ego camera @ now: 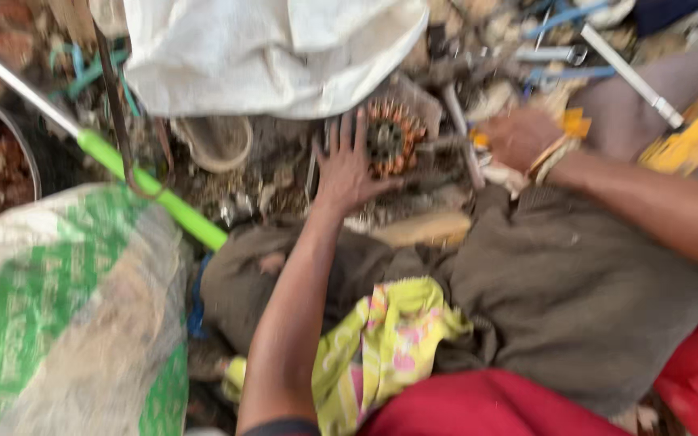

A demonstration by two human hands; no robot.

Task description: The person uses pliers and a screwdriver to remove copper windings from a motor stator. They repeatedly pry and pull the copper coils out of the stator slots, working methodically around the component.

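Spread flat with fingers apart, left hand (pixel 347 165) against the copper-wound motor core (pixel 392 137) on the scrap-littered ground, right hand (pixel 519 137) closed around a blurred tool beside it, copper windings seemingly still in place.

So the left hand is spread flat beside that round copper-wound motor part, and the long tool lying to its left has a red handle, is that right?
Not quite. In the head view the left hand is spread flat beside the round copper-wound motor part, but the long tool to its left has a bright green handle, not a red one.
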